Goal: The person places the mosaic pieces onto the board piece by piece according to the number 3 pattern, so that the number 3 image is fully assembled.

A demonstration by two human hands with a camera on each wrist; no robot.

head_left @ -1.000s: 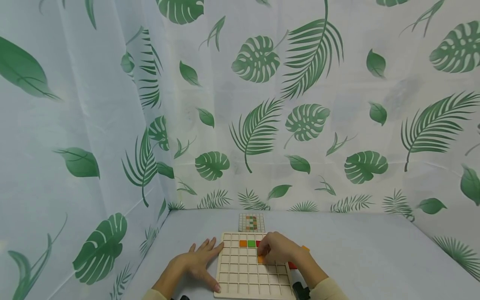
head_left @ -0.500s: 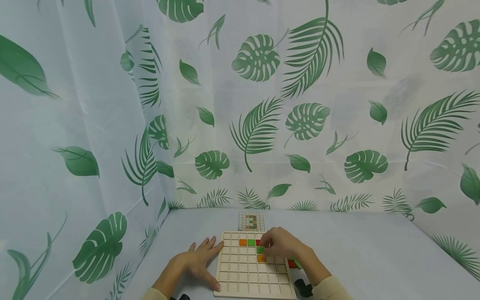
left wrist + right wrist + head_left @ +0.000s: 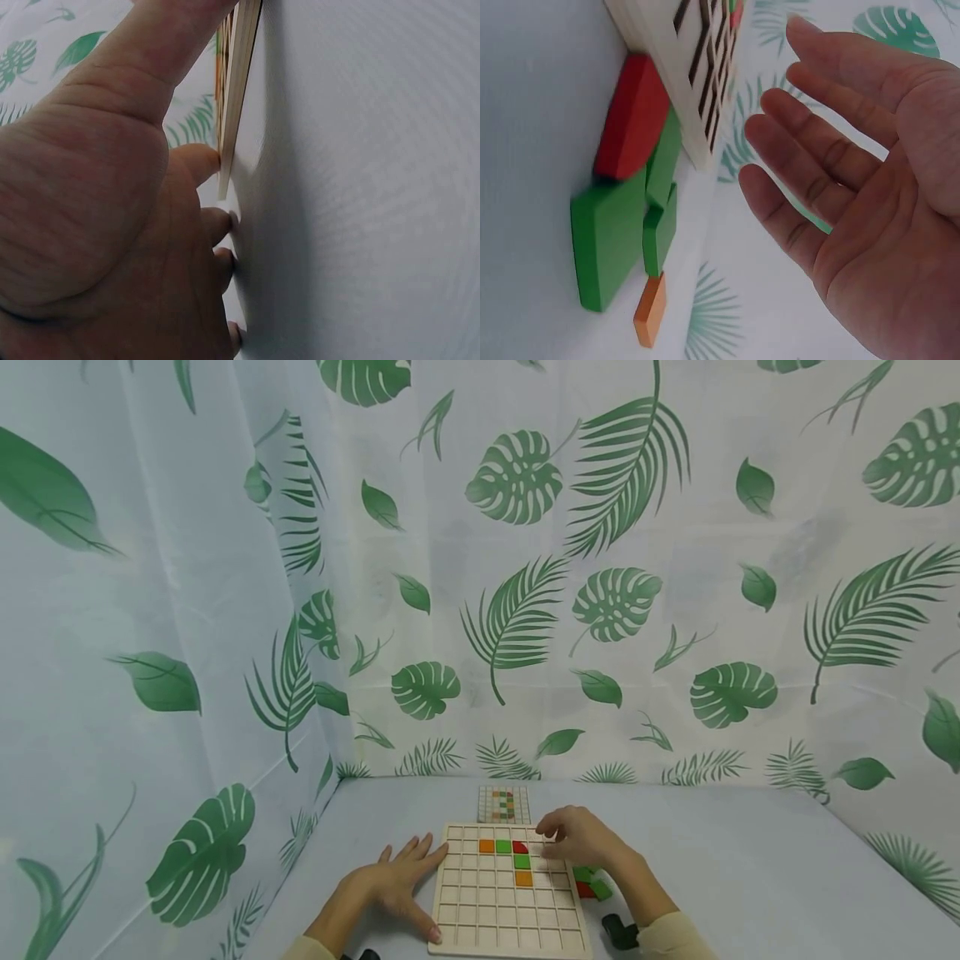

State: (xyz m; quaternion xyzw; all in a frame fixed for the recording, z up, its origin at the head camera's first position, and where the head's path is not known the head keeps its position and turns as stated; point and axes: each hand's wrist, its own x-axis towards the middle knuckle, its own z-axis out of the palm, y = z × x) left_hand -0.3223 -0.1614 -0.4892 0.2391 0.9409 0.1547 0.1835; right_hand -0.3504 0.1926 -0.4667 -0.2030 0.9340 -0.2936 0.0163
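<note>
1. The left hand [image 3: 397, 887] has its fingers spread apart. Its thumb and pointing finger touch the left edge of the wooden board [image 3: 487, 915].
2. The wooden board lies flat on the table [image 3: 735, 860]. An orange tile [image 3: 487, 846], a green tile [image 3: 503, 847] and a red tile [image 3: 519, 847] sit in a row. Below the red one are a second green tile [image 3: 521, 862] and a second orange tile [image 3: 523, 878].
3. Right of the board lie a red block [image 3: 630, 116], three green blocks [image 3: 609, 244] and an orange block [image 3: 651, 309].
4. The right hand [image 3: 585, 843] is over the board's right side, thumb and fingers apart.
5. A small patterned card [image 3: 504, 805] lies just past the board.
6. Leafy cloth [image 3: 675, 610] hangs behind.
</note>
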